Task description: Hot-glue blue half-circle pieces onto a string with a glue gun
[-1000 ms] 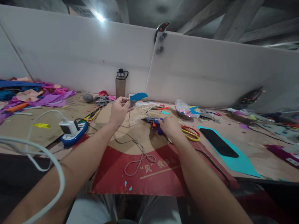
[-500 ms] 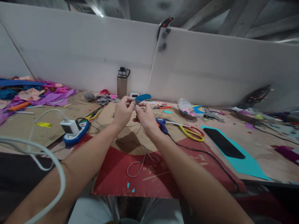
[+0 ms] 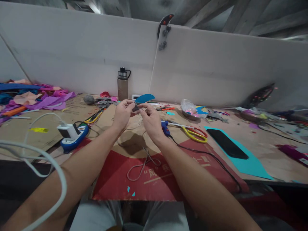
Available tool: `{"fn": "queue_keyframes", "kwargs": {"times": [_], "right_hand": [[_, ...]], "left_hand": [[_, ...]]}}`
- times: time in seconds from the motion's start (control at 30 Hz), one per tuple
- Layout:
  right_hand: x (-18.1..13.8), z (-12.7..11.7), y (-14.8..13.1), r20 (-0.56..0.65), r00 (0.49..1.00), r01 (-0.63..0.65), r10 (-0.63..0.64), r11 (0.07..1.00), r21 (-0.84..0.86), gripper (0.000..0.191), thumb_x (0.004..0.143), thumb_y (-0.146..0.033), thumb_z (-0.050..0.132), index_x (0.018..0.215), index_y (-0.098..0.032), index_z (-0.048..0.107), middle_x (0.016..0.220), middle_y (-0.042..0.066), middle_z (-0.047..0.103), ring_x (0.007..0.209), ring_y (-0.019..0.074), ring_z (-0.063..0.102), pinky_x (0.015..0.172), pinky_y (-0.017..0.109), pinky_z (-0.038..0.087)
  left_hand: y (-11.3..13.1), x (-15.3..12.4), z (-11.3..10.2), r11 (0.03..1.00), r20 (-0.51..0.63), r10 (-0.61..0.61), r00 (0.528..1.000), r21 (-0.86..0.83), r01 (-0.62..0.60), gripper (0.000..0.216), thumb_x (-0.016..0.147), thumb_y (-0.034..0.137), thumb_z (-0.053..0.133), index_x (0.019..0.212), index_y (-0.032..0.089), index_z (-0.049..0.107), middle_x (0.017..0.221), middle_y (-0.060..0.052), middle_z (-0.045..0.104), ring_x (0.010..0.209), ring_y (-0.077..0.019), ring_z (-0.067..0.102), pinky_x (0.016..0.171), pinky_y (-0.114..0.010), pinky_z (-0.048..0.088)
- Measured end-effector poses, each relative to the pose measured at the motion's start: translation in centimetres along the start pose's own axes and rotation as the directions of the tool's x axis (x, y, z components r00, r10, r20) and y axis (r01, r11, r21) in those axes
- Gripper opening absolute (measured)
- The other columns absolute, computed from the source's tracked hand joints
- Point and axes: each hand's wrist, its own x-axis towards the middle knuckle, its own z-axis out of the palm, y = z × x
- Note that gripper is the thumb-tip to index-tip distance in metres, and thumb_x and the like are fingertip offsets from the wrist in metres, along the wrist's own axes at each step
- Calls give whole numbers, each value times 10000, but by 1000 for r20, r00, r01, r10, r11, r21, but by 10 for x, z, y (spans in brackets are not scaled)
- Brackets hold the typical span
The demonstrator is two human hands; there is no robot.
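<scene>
Both my hands meet above the middle of the table. My left hand (image 3: 122, 113) pinches the lower end of a blue leaf-shaped paper piece (image 3: 144, 98) that sticks up to the right. My right hand (image 3: 150, 119) has its fingertips closed on the same spot, where a thin grey wire (image 3: 141, 165) hangs down and loops on the red cardboard (image 3: 166, 183). A blue glue gun (image 3: 165, 126) lies just right of my right hand, with a black cord running from it.
Yellow-handled scissors (image 3: 194, 133) lie beside the glue gun. A black phone (image 3: 227, 147) rests on a teal sheet (image 3: 250, 165). A white charger on a blue power strip (image 3: 72, 136) sits at left, a bottle (image 3: 122, 85) at the back wall, and paper scraps (image 3: 40, 99) far left.
My right hand left the glue gun on the table and came up to join my left hand at the blue paper piece. The wire loop shifted slightly.
</scene>
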Motion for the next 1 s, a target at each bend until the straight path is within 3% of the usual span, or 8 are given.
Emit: {"fn": "queue_keyframes", "kwargs": {"times": [0.2, 0.3, 0.43, 0.7, 1.0], "right_hand": [[1, -2, 8, 30, 988, 154, -151, 974, -167, 282, 864, -251, 434, 1039, -263, 654, 1039, 24, 671, 949, 162, 593, 892, 337, 436], [0, -5, 10, 61, 980, 199, -190, 943, -265, 316, 874, -241, 414, 1083, -283, 646, 1047, 28, 667, 964, 171, 586, 920, 360, 423], [-1, -8, 9, 69, 979, 204, -193, 946, -250, 312, 878, -263, 416, 1079, -312, 650, 1033, 28, 661, 955, 184, 571, 936, 387, 403], [-2, -9, 7, 52, 983, 183, -176, 966, -181, 258, 864, -273, 445, 1007, -285, 660, 1014, 32, 655, 952, 186, 559, 927, 367, 380], [5, -10, 6, -178, 984, 11, -12, 1000, -7, 132, 809, -329, 521, 821, -199, 542, 746, -6, 593, 637, 107, 498, 665, 257, 398]], "left_hand": [[2, -1, 1, 997, 18, -39, 999, -60, 40, 122, 682, 194, 649, 722, 141, 547, 683, 5, 577, 624, -87, 552, 654, -287, 544], [1, -1, 1, 996, 27, -51, 998, -69, 53, 133, 686, 212, 654, 718, 144, 544, 691, 0, 578, 634, -93, 557, 659, -296, 544], [2, -1, 0, 997, 25, -50, 998, -57, 52, 137, 702, 233, 645, 686, 148, 540, 656, 6, 555, 620, -95, 547, 671, -304, 543], [2, 0, -1, 998, 7, -51, 999, -35, 51, 172, 687, 261, 659, 699, 162, 518, 666, 23, 552, 633, -87, 562, 692, -296, 547], [-1, -1, 0, 996, 41, -62, 997, -67, 64, 166, 704, 262, 644, 749, 168, 514, 726, 5, 611, 711, -133, 644, 726, -345, 560]]}}
